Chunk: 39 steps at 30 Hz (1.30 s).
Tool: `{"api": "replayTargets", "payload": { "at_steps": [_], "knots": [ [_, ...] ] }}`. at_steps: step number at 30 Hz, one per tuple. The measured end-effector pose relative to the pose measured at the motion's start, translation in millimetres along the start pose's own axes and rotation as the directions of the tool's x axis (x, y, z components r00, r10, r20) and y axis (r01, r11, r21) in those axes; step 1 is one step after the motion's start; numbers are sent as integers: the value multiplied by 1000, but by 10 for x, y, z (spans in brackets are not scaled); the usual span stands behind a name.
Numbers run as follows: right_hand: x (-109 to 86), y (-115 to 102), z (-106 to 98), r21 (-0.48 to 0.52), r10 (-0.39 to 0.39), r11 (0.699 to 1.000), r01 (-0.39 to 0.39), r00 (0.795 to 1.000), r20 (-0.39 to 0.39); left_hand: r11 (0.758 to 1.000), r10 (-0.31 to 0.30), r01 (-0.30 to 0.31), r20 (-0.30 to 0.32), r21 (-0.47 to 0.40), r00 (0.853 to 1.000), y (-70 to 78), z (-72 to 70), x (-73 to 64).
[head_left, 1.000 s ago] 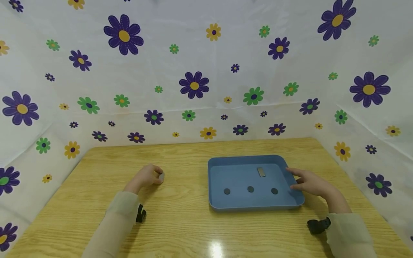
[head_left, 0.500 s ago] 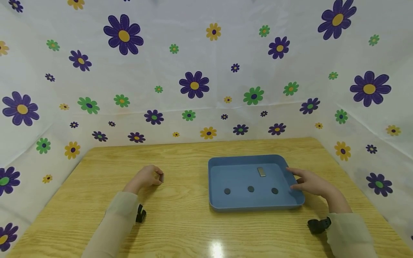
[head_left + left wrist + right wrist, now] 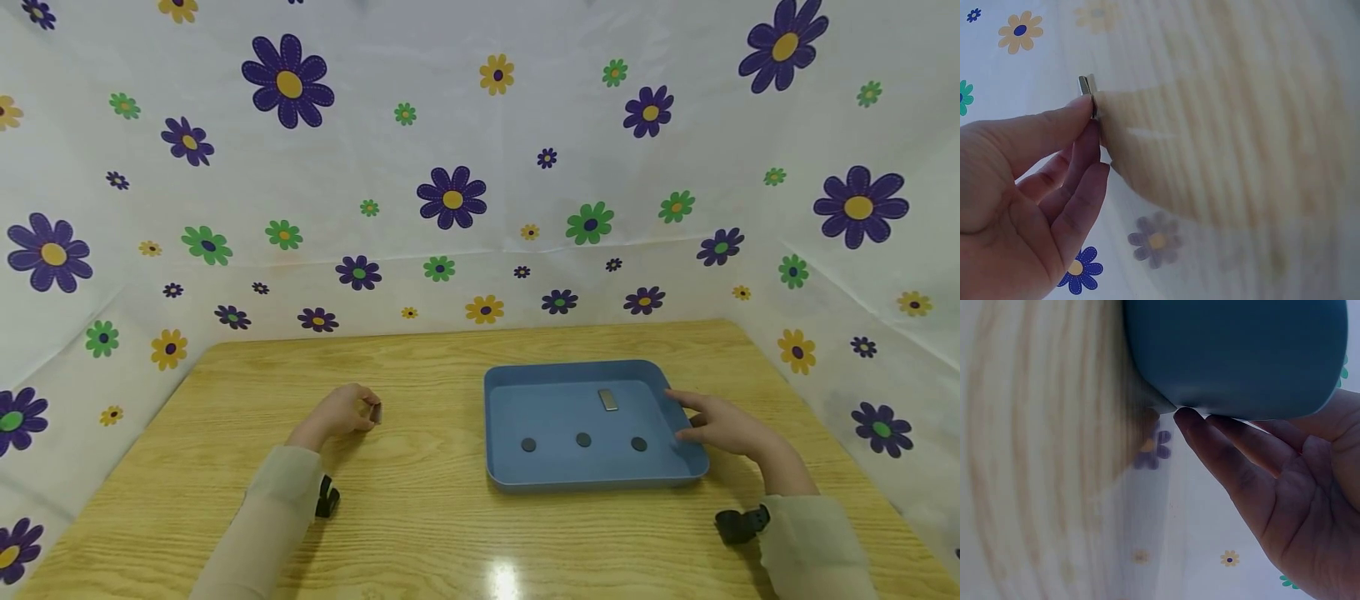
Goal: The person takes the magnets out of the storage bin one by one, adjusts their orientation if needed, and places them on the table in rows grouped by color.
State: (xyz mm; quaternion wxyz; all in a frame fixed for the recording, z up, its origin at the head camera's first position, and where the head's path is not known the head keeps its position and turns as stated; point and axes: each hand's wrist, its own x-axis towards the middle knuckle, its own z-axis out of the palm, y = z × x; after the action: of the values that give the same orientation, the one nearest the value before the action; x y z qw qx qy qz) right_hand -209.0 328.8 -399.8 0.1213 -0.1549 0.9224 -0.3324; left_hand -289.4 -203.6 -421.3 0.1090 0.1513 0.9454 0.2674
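In the head view, my left hand (image 3: pixel 345 411) is just above the table's left half. Its thumb and fingertips pinch a small silvery flat metal piece (image 3: pixel 377 412), seen edge-on in the left wrist view, where its shiny end (image 3: pixel 1084 85) sticks out past the thumb. My right hand (image 3: pixel 723 427) holds the right side of a blue tray (image 3: pixel 592 483), thumb over the rim and fingers against the outer wall. Inside the tray lie three dark round discs (image 3: pixel 583 439) in a row and one silvery rectangular piece (image 3: pixel 607 400) behind them.
Everything is on a wood-grain table (image 3: pixel 427 533). A white flower-print cloth (image 3: pixel 480 108) stands around its back and sides. Each wrist carries a black camera, such as the right one (image 3: pixel 738 527).
The metal piece has turned between my left fingers, its pale face now showing narrower and darker. My right hand and the tray have stayed in place.
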Motion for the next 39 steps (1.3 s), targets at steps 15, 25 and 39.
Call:
{"api": "replayTargets", "payload": {
  "at_steps": [15, 25, 39],
  "knots": [
    [19, 8, -11, 7, -7, 1000, 7, 1000, 0, 1000, -2, 2, -3, 26, 1000, -18, -16, 14],
    [14, -10, -1, -5, -10, 1000, 10, 1000, -4, 1000, 13, -13, -16, -4, 1000, -55, -17, -25],
    [-1, 5, -12, -7, -13, 1000, 13, 1000, 1, 972, -17, 6, -44, -235, 999, -43, -85, -114]
  ]
}}
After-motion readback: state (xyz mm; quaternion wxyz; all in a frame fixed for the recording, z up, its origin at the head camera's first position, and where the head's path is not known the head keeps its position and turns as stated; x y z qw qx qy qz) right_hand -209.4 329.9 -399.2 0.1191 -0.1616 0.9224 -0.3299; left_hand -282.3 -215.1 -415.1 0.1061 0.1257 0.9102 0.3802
